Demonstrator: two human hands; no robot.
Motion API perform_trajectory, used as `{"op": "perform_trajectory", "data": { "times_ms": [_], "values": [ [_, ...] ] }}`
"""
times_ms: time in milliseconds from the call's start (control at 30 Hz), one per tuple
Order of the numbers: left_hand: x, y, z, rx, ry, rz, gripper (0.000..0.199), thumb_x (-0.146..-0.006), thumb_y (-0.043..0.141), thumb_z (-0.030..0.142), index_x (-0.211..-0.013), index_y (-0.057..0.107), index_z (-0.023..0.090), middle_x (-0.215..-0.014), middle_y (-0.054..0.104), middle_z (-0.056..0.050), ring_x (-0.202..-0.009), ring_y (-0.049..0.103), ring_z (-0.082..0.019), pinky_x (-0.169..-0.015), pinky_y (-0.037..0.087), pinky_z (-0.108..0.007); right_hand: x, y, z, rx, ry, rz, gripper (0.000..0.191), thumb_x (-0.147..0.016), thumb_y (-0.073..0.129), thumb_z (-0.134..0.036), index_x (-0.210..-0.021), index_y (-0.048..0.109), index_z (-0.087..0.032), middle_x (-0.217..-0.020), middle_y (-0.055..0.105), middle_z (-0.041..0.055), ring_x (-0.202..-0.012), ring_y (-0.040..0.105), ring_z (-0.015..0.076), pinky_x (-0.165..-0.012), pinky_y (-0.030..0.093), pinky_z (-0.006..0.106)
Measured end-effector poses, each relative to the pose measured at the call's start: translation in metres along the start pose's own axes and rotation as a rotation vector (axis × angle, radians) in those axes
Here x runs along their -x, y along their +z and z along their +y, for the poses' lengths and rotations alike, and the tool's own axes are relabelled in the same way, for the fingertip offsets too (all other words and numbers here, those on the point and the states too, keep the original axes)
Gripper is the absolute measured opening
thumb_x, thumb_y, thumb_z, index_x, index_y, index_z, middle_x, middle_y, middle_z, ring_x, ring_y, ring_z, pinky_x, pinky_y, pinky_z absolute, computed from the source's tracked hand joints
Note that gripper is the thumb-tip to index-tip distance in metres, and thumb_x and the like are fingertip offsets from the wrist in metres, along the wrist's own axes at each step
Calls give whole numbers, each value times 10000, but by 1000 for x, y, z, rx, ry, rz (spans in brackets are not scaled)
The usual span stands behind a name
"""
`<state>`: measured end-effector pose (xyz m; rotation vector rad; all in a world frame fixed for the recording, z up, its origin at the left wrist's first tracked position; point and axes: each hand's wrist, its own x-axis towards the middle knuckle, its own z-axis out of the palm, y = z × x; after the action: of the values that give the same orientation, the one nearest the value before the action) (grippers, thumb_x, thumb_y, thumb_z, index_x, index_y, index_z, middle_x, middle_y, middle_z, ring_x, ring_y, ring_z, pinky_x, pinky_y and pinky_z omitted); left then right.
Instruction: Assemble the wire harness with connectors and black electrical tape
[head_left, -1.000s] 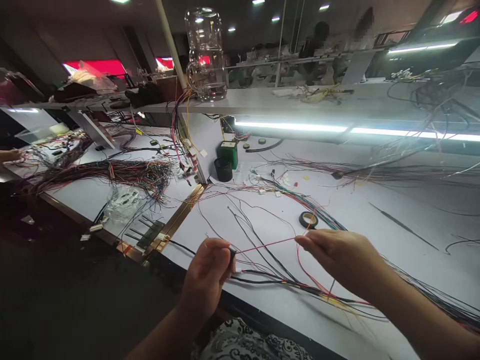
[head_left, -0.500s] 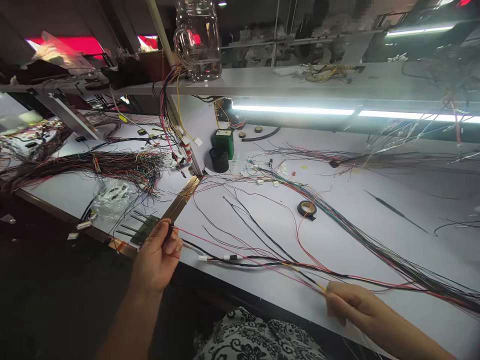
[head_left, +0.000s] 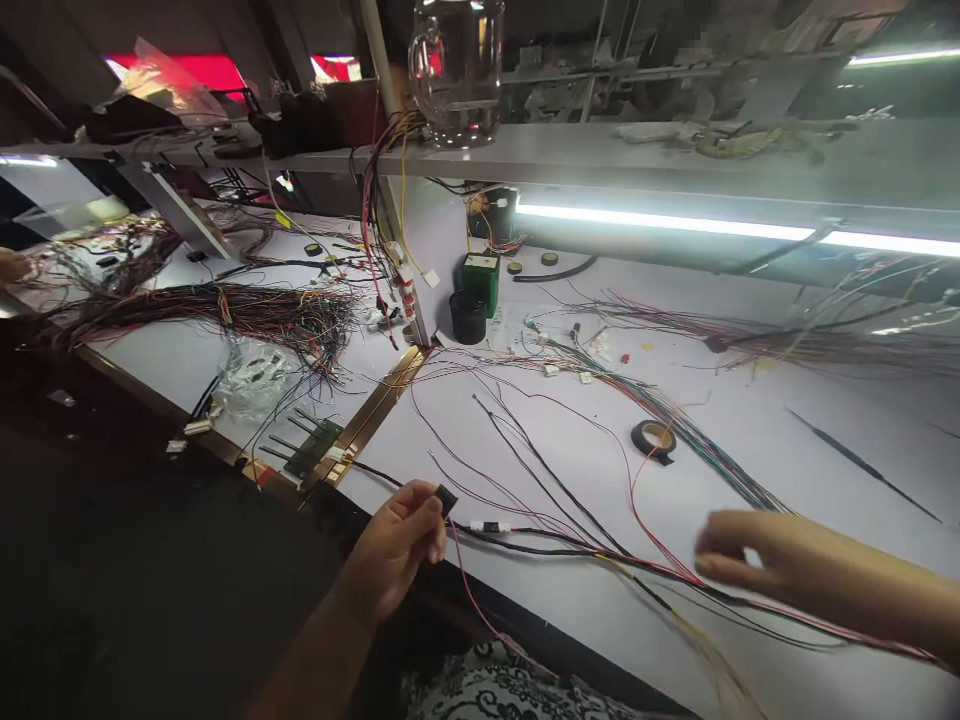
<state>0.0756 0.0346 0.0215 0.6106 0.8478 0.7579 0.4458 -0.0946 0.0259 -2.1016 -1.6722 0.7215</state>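
Note:
My left hand (head_left: 401,545) is closed in a pinch on a small black connector (head_left: 447,500) near the bench's front edge. A pink wire (head_left: 469,590) hangs from the connector in a slack curve towards my lap. Motion blurs my right hand (head_left: 739,548), which hovers over the wire harness (head_left: 555,545) with its fingers loosely curled and apart; I see nothing held in them. Below it, a yellowish wire branch (head_left: 701,640) trails off the front of the bench. A white-and-black connector (head_left: 491,527) lies on the harness, right of my left hand.
A roll of black tape (head_left: 654,440) lies beyond the harness, before a long wire bundle (head_left: 720,455). Farther right is a thin dark pointed tool (head_left: 862,460). At left sit a green pronged board (head_left: 311,450) and a heap of wires (head_left: 277,315). A glass jug (head_left: 465,90) stands on the shelf.
My left hand has moved right with the black connector. My right hand has let go of the wires and risen; the pink wire, stretched between my hands before, now hangs slack. The view has shifted left.

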Motion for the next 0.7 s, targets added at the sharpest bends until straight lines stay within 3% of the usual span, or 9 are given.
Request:
{"op": "perform_trajectory", "data": {
  "times_ms": [33, 67, 167, 267, 367, 500, 633, 700],
  "values": [
    [-1, 2, -3, 1, 3, 13, 183, -739, 759, 271, -807, 610, 191, -555, 553, 35, -512, 544, -87, -557, 463, -198, -28, -1, -18, 30, -59, -244, 347, -764, 597, -588, -650, 675, -270, -621, 639, 37, -535, 570, 151, -492, 407, 281],
    [-2, 3, -5, 14, 0, 33, 186, -736, 763, 261, -805, 607, 188, -604, 584, 23, -578, 574, -98, -617, 480, -212, -56, 3, -38, 62, -81, -293, 320, -835, 528, -531, -727, 684, -273, -685, 661, 31, -602, 595, 160, -537, 418, 284],
    [-3, 5, -9, 40, -42, 94, 191, -744, 758, 265, -770, 601, 162, -757, 651, -28, -665, 601, -106, -694, 494, -236, -118, 44, -93, 245, -67, -321, 211, -826, 555, -413, -784, 687, -254, -763, 685, 31, -686, 617, 182, -592, 416, 287],
    [-2, 4, -11, 63, -51, 162, 192, -746, 757, 258, -846, 622, 166, -726, 632, -13, -660, 607, -107, -646, 492, -223, -145, 91, -123, 330, -38, -323, 155, -743, 618, -290, -629, 647, -188, -682, 654, 88, -703, 625, 239, -578, 395, 306],
    [-2, 0, -12, 64, -37, 191, 289, -754, 751, 255, -1008, 632, 187, -699, 614, -3, -686, 621, -121, -607, 484, -212, -147, 111, -126, 316, -34, -327, 170, -722, 570, -203, -555, 580, -175, -637, 627, 101, -676, 617, 247, -569, 389, 319],
    [0, -4, -15, 45, -39, 195, 252, -766, 738, 273, -975, 650, 165, -734, 643, -33, -637, 603, -104, -597, 476, -211, -133, 104, -122, 186, -77, -338, 123, -782, 468, -217, -734, 579, -193, -702, 647, 59, -666, 608, 197, -570, 419, 301],
    [4, 0, -18, 29, 1, 198, 292, -766, 736, 258, -1028, 659, 156, -690, 606, -14, -648, 582, -94, -550, 432, -178, -110, 86, -141, -440, -166, -296, 258, -867, 401, -227, -1106, 490, -189, -833, 657, 27, -694, 614, 134, -657, 487, 277],
    [8, 4, -18, 40, -5, 197, 332, -779, 723, 259, -1083, 646, 152, -694, 604, -15, -611, 557, -79, -527, 416, -172, -96, 76, -156, -709, -219, -200, 284, -904, 443, -315, -1158, 484, -193, -782, 629, 10, -671, 601, 133, -665, 498, 287]
  ]
}}
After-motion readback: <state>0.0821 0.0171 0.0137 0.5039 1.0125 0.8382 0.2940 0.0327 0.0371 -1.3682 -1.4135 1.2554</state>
